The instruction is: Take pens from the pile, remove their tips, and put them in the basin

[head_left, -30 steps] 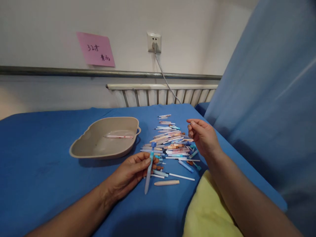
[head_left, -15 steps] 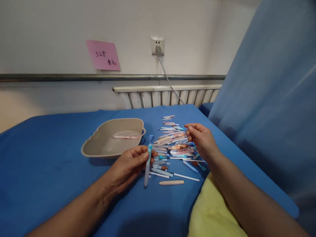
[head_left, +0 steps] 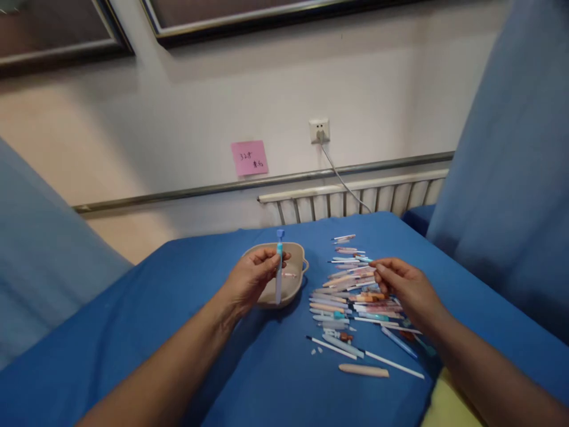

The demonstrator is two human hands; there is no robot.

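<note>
Upright in my left hand (head_left: 260, 270) is a pen (head_left: 278, 279) with a pale barrel, a light blue collar and a darker blue figure on its top; thumb and fingers pinch it near the collar. It stands in front of the beige basin (head_left: 299, 246), partly covering it. Inside the basin lies a whitish pen (head_left: 290, 274) with reddish marks. My right hand (head_left: 402, 284) is over the far right side of the loose pen parts, fingertips pinched together. They meet the end of a slim teal piece (head_left: 363, 259); whether they grip it is unclear.
Pale barrels, white refills (head_left: 393, 363) and small coloured toppers are spread over the blue bed sheet (head_left: 267, 385). A peach barrel (head_left: 363, 370) lies nearest. Yellow cloth (head_left: 448, 403) is at lower right. Behind are a rail, a socket (head_left: 319, 130) with a cord, and a blue curtain.
The view has tilted up and swung left, showing picture frames and a left curtain. My left hand has raised the pen before the basin. My right fingertips have come closer to the teal piece.
</note>
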